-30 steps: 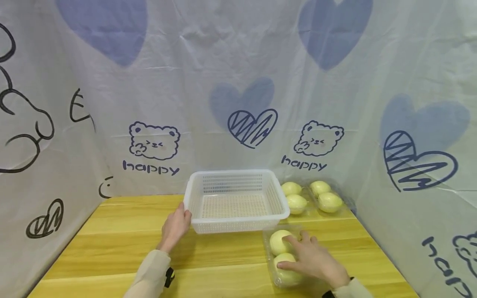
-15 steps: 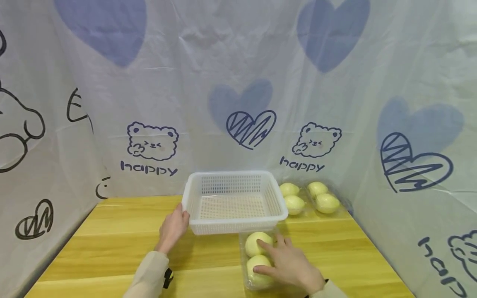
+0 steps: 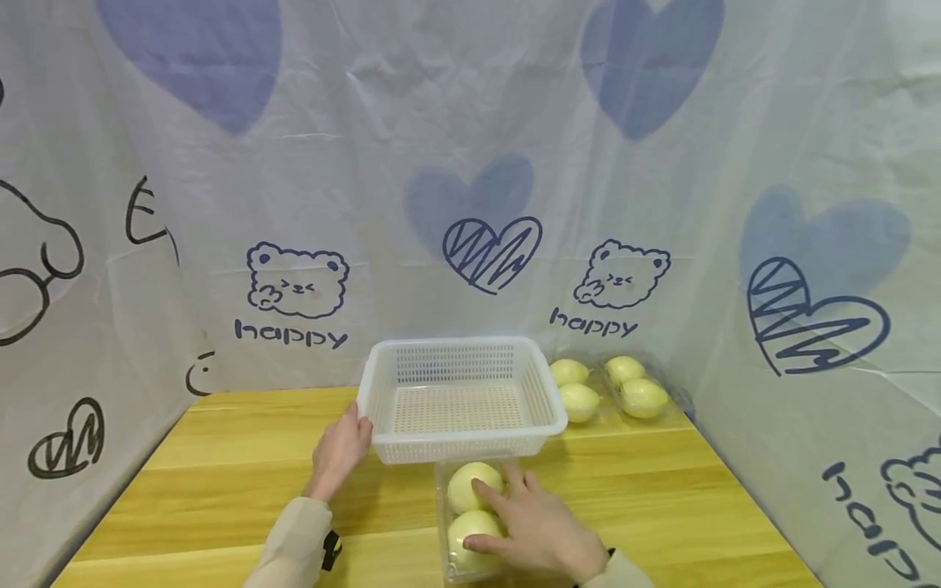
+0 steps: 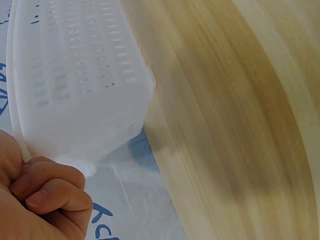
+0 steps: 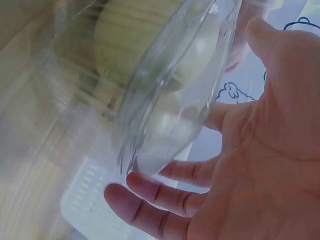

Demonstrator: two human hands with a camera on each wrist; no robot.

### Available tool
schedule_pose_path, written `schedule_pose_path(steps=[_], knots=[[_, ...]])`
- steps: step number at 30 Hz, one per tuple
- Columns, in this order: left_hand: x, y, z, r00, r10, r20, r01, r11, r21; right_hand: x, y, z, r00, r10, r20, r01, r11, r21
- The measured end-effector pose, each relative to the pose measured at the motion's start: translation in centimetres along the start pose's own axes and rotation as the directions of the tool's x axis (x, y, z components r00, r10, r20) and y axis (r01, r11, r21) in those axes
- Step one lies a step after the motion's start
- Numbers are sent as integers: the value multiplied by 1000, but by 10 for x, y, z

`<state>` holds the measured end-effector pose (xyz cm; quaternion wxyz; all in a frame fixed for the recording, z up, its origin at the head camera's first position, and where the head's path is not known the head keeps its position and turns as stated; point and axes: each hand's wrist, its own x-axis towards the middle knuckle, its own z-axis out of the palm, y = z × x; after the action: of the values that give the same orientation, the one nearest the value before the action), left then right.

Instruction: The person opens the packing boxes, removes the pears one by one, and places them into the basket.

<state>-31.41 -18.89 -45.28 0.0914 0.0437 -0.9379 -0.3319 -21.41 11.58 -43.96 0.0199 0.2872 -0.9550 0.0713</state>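
Fruit box farther left, splayed right grip against it, curled left grip round basket rim, ample table rightward.

Wood-grain table; white backdrop with blue hearts, bear drawings

The head camera looks forward and down from the near side across the table. The wrist cameras sit close, the left facing the basket at its left end, the right a clear fruit pack; both also appear in the head view.
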Motion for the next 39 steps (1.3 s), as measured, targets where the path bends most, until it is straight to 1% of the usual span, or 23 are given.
schedule_pose_path(steps=[5, 7, 10, 12, 14, 17, 21, 26, 29, 31, 33, 34, 36, 38, 39], knots=[[-1, 2, 1, 1000, -1, 0, 1, 1000, -27, 2, -4, -3, 997, -62, 55, 63, 998, -12], [-1, 2, 2, 1000, -11, 5, 11, 999, -34, 4, -6, -5, 991, -102, 83, 104, 995, -13], [-1, 3, 3, 1000, -23, -6, 23, 999, -35, 9, -11, -7, 980, -162, 117, 164, 986, -6], [0, 3, 3, 999, -29, -17, 29, 999, -37, 12, -15, -9, 974, -179, 137, 182, 983, -5], [0, 3, 4, 999, -30, -31, 29, 998, -49, 16, -19, -10, 972, -183, 149, 186, 983, -7], [-1, 2, 6, 999, -27, -31, 25, 996, -84, 19, -22, -10, 974, -162, 161, 168, 985, -26], [-4, -2, 8, 999, -7, -46, 1, 992, -126, 23, -24, -6, 979, -136, 150, 146, 987, -59], [-13, -4, 7, 991, 1, -132, -14, 995, -98, 29, -27, -2, 982, -148, 118, 158, 984, -84], [-21, -5, 8, 979, 52, -196, -68, 995, -74, 30, -26, -2, 981, -154, 118, 166, 981, -99], [-27, -4, 9, 964, 124, -237, -139, 989, -48, 31, -26, -2, 980, -154, 122, 168, 980, -108], [-34, -2, 9, 946, 199, -256, -216, 975, -41, 31, -27, -1, 980, -151, 127, 166, 979, -117], [-37, -2, 10, 940, 230, -252, -250, 967, -49, 32, -27, 0, 980, -152, 126, 168, 978, -124], [-43, 1, 10, 936, 276, -221, -302, 948, -97, 32, -27, 1, 979, -161, 122, 176, 975, -131], [-49, 5, 12, 941, 303, -153, -327, 930, -168, 33, -26, 2, 979, -171, 111, 186, 972, -145], [-52, 6, 13, 942, 320, -104, -335, 920, -205, 33, -25, 3, 979, -177, 103, 192, 970, -153]])
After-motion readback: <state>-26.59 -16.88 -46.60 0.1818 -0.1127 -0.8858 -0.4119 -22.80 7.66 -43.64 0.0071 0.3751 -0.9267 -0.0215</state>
